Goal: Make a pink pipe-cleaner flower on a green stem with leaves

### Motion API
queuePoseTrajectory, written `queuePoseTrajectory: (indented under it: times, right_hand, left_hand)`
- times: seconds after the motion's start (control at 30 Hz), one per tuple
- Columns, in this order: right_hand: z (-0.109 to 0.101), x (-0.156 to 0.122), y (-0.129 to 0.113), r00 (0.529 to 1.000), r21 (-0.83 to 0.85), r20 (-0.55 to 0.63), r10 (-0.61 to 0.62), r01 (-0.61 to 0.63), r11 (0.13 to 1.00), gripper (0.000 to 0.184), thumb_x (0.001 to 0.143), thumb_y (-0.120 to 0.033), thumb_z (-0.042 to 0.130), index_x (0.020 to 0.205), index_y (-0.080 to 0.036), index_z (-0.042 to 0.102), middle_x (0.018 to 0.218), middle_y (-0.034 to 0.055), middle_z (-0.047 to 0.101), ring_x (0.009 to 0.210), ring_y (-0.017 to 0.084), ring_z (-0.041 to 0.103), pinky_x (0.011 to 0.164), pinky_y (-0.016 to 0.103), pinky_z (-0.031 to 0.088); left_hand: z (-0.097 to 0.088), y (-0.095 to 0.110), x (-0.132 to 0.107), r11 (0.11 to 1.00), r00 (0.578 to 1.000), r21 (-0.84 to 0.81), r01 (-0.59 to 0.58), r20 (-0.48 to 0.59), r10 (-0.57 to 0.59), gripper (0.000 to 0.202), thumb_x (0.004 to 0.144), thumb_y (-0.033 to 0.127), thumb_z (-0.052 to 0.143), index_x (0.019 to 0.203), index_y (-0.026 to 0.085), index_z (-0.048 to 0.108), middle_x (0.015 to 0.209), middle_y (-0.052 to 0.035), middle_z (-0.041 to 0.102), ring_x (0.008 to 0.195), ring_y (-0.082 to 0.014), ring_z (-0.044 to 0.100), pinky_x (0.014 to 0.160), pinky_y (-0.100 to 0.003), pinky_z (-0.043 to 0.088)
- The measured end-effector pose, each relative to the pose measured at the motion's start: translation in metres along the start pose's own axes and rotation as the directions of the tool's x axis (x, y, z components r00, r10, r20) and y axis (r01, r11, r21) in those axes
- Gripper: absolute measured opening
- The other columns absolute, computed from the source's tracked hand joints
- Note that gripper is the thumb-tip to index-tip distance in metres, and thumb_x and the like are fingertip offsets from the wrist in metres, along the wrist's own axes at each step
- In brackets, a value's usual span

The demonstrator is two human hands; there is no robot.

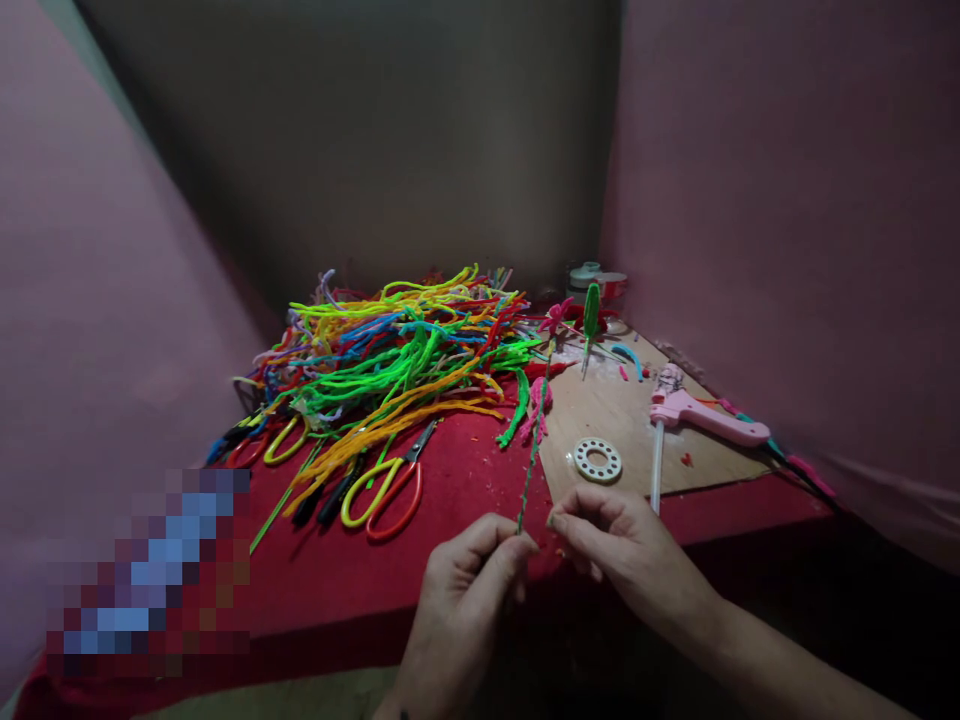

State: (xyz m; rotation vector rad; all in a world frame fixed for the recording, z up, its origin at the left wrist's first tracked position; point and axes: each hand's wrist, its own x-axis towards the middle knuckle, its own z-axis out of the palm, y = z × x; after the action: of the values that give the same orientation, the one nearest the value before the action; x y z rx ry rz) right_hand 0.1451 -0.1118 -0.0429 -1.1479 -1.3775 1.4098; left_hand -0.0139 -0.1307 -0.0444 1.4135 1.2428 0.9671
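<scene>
A thin stem wrapped in green stands nearly upright in my left hand, pinched near its lower end between thumb and finger. At its top appears a pink fuzzy flower. Just right of the stem, my right hand is closed in a pinch; whatever lies between its fingertips is too small to make out. Behind the stem are a pink fuzzy piece and a curled green leaf shape.
A heap of coloured pipe cleaners covers the left of the red cloth. Scissors lie before it. On the wooden board are a pink glue gun, a white ring with holes and an upright green leaf.
</scene>
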Motion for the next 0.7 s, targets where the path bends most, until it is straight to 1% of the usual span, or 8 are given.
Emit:
queuePoseTrajectory:
  times: [0.07, 0.17, 0.27, 0.4, 0.5, 0.57, 0.63, 0.7]
  right_hand:
    - [0.0, -0.002, -0.001, 1.0, 0.004, 0.012, -0.02, 0.02, 1.0, 0.021, 0.083, -0.03, 0.05, 0.072, -0.015, 0.058, 0.058, -0.0025, 0.049, 0.053, 0.009, 0.041, 0.05, 0.021, 0.033]
    - [0.0, -0.004, -0.005, 0.998, 0.025, -0.014, -0.06, 0.06, 0.998, 0.017, 0.08, -0.031, 0.054, 0.082, -0.015, 0.06, 0.066, -0.0012, 0.054, 0.058, 0.009, 0.046, 0.053, 0.021, 0.036]
    - [0.002, -0.002, -0.007, 0.998, 0.035, 0.018, -0.067, 0.067, 0.997, 0.016, 0.077, -0.03, 0.06, 0.072, -0.015, 0.059, 0.061, -0.0027, 0.052, 0.056, 0.008, 0.044, 0.052, 0.02, 0.036]
    - [0.002, -0.001, -0.008, 0.996, -0.014, 0.007, -0.087, 0.087, 0.996, 0.024, 0.083, -0.027, 0.052, 0.063, -0.015, 0.057, 0.057, -0.0031, 0.049, 0.053, 0.008, 0.041, 0.05, 0.02, 0.033]
    - [0.002, -0.002, -0.006, 0.994, -0.019, 0.05, -0.102, 0.103, 0.994, 0.024, 0.086, -0.026, 0.047, 0.066, -0.015, 0.056, 0.059, -0.0027, 0.05, 0.053, 0.008, 0.042, 0.05, 0.02, 0.034]
    - [0.001, -0.002, -0.005, 0.991, -0.024, 0.054, -0.126, 0.127, 0.992, 0.024, 0.086, -0.025, 0.047, 0.067, -0.015, 0.057, 0.06, -0.0023, 0.051, 0.054, 0.008, 0.043, 0.05, 0.019, 0.034]
    - [0.001, -0.002, -0.003, 0.989, -0.036, 0.034, -0.146, 0.147, 0.988, 0.022, 0.085, -0.024, 0.047, 0.067, -0.016, 0.057, 0.061, -0.0023, 0.052, 0.055, 0.008, 0.044, 0.051, 0.019, 0.035]
    - [0.001, 0.0, 0.0, 0.989, -0.044, -0.004, -0.146, 0.146, 0.988, 0.02, 0.084, -0.023, 0.049, 0.068, -0.016, 0.058, 0.061, -0.0024, 0.052, 0.056, 0.008, 0.044, 0.052, 0.019, 0.035]
  left_hand:
    - [0.001, -0.002, 0.002, 0.998, 0.999, 0.063, -0.023, -0.033, 0.025, 0.024, 0.082, 0.029, 0.053, 0.062, 0.015, 0.055, 0.052, 0.0044, 0.043, 0.05, -0.0064, 0.037, 0.048, -0.017, 0.031]
    - [0.005, -0.005, 0.002, 0.973, 0.988, 0.183, -0.143, -0.029, 0.15, 0.02, 0.083, 0.027, 0.053, 0.069, 0.016, 0.061, 0.057, 0.0026, 0.052, 0.055, -0.0076, 0.044, 0.052, -0.016, 0.035]
    - [0.008, -0.008, -0.001, 0.926, 0.96, 0.265, -0.27, -0.001, 0.281, 0.018, 0.084, 0.022, 0.05, 0.074, 0.017, 0.064, 0.064, 0.0013, 0.06, 0.058, -0.008, 0.052, 0.056, -0.016, 0.039]
    - [0.01, -0.012, -0.003, 0.87, 0.924, 0.338, -0.36, -0.002, 0.383, 0.015, 0.084, 0.018, 0.051, 0.075, 0.016, 0.063, 0.065, 0.0007, 0.063, 0.058, -0.0075, 0.055, 0.057, -0.015, 0.04]
    - [0.01, -0.011, -0.003, 0.875, 0.926, 0.326, -0.357, -0.001, 0.378, 0.015, 0.083, 0.018, 0.051, 0.076, 0.017, 0.063, 0.066, 0.0002, 0.063, 0.059, -0.008, 0.056, 0.057, -0.015, 0.04]
    - [0.01, -0.008, -0.003, 0.906, 0.943, 0.28, -0.318, -0.008, 0.333, 0.015, 0.083, 0.02, 0.052, 0.073, 0.016, 0.063, 0.063, 0.0004, 0.061, 0.058, -0.0081, 0.054, 0.055, -0.016, 0.038]
    - [0.008, -0.006, -0.003, 0.961, 0.976, 0.175, -0.215, 0.005, 0.217, 0.019, 0.082, 0.023, 0.054, 0.066, 0.016, 0.06, 0.056, 0.0018, 0.054, 0.053, -0.0072, 0.048, 0.051, -0.016, 0.035]
    - [0.007, -0.006, -0.003, 0.999, 0.996, -0.003, -0.052, 0.069, 0.052, 0.023, 0.082, 0.028, 0.054, 0.063, 0.015, 0.058, 0.051, 0.0036, 0.047, 0.048, -0.0058, 0.041, 0.047, -0.016, 0.03]
